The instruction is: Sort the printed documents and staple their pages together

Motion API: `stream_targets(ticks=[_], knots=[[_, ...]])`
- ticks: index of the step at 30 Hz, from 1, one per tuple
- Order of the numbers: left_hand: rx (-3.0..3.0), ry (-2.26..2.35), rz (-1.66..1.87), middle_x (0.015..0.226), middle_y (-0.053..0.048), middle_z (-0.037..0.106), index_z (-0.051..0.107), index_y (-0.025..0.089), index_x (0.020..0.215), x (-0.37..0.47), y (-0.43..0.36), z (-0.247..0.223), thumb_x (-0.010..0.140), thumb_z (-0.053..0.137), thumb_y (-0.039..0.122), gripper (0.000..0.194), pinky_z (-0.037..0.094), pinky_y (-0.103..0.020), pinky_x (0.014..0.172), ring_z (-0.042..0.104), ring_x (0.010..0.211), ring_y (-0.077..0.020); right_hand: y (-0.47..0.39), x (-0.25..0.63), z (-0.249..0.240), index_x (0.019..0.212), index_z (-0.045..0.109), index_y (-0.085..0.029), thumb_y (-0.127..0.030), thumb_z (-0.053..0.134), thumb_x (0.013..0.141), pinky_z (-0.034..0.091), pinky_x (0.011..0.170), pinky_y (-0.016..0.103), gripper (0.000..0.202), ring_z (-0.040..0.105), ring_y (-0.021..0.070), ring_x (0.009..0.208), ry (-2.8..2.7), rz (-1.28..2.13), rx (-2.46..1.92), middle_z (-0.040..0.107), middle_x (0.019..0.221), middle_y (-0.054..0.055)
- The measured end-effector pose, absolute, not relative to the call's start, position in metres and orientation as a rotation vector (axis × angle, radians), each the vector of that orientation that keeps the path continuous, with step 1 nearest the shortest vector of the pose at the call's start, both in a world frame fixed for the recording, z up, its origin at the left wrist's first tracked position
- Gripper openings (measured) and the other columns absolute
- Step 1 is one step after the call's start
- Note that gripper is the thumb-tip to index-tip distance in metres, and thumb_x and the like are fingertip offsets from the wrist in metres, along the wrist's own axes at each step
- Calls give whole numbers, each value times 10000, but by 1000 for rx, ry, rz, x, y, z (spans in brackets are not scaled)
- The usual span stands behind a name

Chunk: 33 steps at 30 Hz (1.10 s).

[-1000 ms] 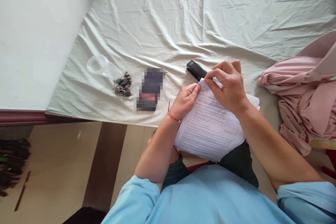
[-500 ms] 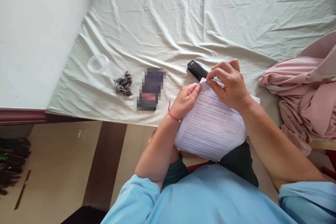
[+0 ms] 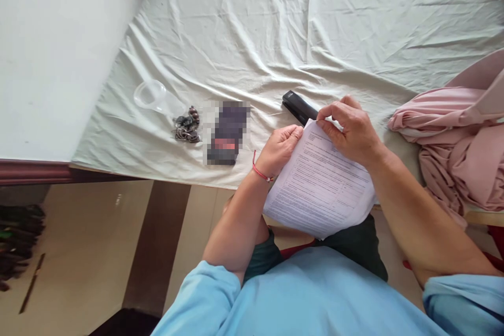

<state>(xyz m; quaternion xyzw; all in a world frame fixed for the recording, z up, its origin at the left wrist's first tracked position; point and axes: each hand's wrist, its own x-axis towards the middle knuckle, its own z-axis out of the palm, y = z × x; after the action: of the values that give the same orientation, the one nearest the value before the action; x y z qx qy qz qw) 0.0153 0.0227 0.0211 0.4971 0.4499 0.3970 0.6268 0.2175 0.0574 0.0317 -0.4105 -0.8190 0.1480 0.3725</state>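
Printed paper sheets (image 3: 318, 184) hang over the table's front edge and above my lap, tilted, with dense lines of text facing up. My left hand (image 3: 281, 147) is closed on their left edge near the upper corner, the thumb lying on top. At the top edge, my right hand (image 3: 350, 128) pinches the paper between thumb and forefinger. Just beyond the sheets lies a black stapler (image 3: 299, 107), its near end partly hidden by the paper and my right hand. How many sheets there are, I cannot tell.
A pixelated dark rectangular object (image 3: 228, 131) lies left of my hands. Farther left are a bunch of keys (image 3: 187, 128) and a clear plastic cup (image 3: 151, 95) on its side. Pink fabric (image 3: 460, 131) is heaped at the right. A wrinkled pale cloth (image 3: 255, 21) covers the table.
My right hand has slid slightly right and toward me along the top edge of the paper. The upper corner now shows more, and the sheets have shifted a little.
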Motion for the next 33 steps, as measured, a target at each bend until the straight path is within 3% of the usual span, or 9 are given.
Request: stream_targets(ticks=[15, 22, 33], knots=[[751, 973, 721, 580, 60, 458, 549, 164, 684, 13, 22, 35, 846, 808, 515, 466, 330, -204, 470, 400, 491, -56, 54, 218, 17, 941, 617, -279, -258, 583, 1001, 493, 838, 406, 73, 557, 216, 874, -2054, 548, -917, 678, 863, 16], [717, 1012, 617, 538, 63, 455, 582, 156, 676, 12, 26, 41, 890, 783, 442, 410, 240, -190, 383, 363, 434, -41, 53, 220, 16, 946, 612, -274, -244, 587, 993, 493, 811, 387, 61, 562, 206, 865, -2063, 675, -869, 679, 878, 17], [765, 968, 489, 546, 78, 433, 614, 152, 701, 3, 29, 40, 775, 879, 491, 436, 191, -188, 387, 335, 447, -28, 49, 222, 24, 917, 624, -267, -256, 605, 984, 494, 805, 383, 70, 569, 203, 845, -2059, 764, -852, 671, 867, 17]])
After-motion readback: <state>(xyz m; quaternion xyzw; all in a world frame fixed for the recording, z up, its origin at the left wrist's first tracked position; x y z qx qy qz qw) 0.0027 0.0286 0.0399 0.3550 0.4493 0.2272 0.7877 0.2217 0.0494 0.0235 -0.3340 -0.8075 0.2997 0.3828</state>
